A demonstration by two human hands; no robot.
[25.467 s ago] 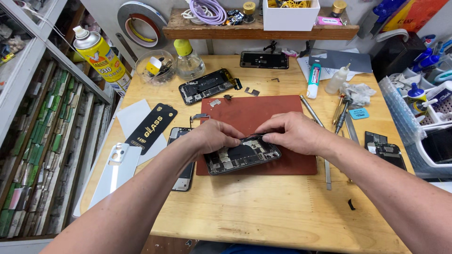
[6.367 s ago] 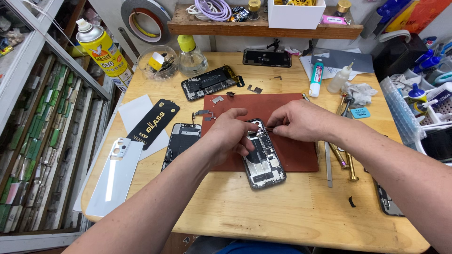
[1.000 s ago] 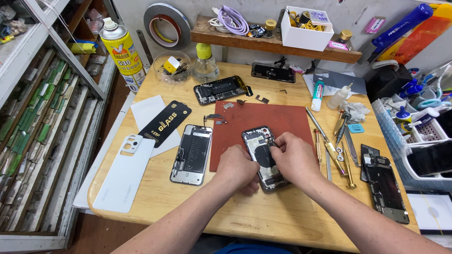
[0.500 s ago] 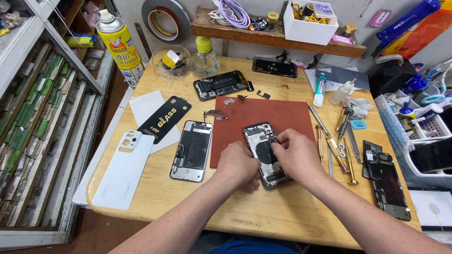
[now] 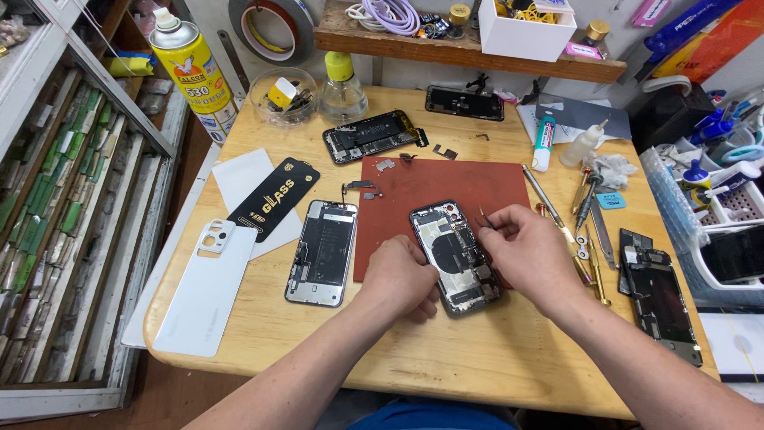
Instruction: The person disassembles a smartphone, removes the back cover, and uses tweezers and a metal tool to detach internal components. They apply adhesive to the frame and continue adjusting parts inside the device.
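An opened dark phone (image 5: pixel 452 253) lies with its insides up, half on the red mat (image 5: pixel 446 179) and half on the wooden table (image 5: pixel 493 358). My left hand (image 5: pixel 402 271) grips the phone's lower left edge with its fingertips. My right hand (image 5: pixel 529 255) rests against the phone's right edge, thumb and forefinger pinched on a thin dark pointed tool (image 5: pixel 483 220), whose tip sits just off the phone's upper right corner.
A second opened phone (image 5: pixel 322 251), a white back cover (image 5: pixel 205 291) and a black flat package (image 5: pixel 274 197) lie to the left. Screwdrivers (image 5: pixel 585 231) and a stripped phone (image 5: pixel 660 295) lie right, by a white basket (image 5: pixel 700 207). A spray can (image 5: pixel 191 68) and a glass bowl (image 5: pixel 282 95) stand at the back.
My right hand has drawn slightly to the right, uncovering more of the phone's inside. My left hand stays on the phone's edge. The phone has not moved.
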